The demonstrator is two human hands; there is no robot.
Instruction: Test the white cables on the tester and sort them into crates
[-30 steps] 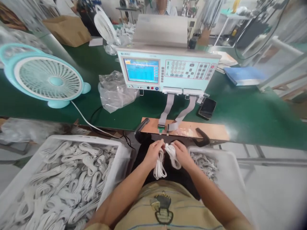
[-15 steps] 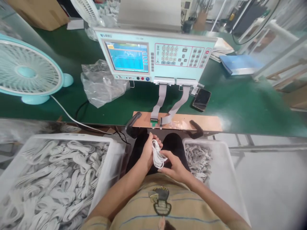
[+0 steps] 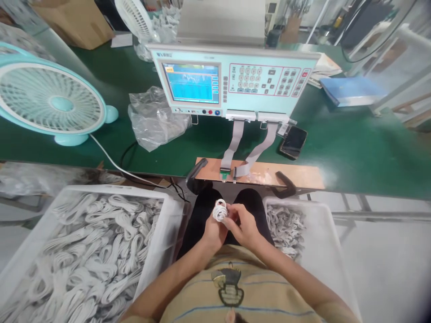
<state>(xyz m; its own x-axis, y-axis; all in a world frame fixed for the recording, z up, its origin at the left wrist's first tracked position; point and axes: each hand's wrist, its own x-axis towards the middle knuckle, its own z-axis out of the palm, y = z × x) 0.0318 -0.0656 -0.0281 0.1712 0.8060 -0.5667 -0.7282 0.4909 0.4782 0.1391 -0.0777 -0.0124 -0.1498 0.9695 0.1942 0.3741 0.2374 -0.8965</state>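
Note:
Over my lap, my left hand (image 3: 212,231) and my right hand (image 3: 243,225) together grip a small coil of white cable (image 3: 220,209), with the coil sticking up between the fingers. A white bin (image 3: 43,224) heaped with several coiled white cables (image 3: 97,251) sits to my left. Another white bin (image 3: 323,242) to my right holds a smaller heap of cables (image 3: 284,226). Just beyond my hands, a wooden fixture board (image 3: 296,177) lies on the table edge, joined by two grey ribbon cables (image 3: 235,143) to a pale blue tester (image 3: 232,83) with a lit screen.
The green table (image 3: 353,148) carries a teal desk fan (image 3: 50,101), a crumpled plastic bag (image 3: 155,119), a black phone (image 3: 293,141) and a blue folder (image 3: 350,89). A cardboard box (image 3: 77,20) and a white fan (image 3: 134,18) stand farther back.
The loosely hanging cable has been gathered into a tighter, smaller coil, and both hands now close around it nearer my body. The view has shifted slightly.

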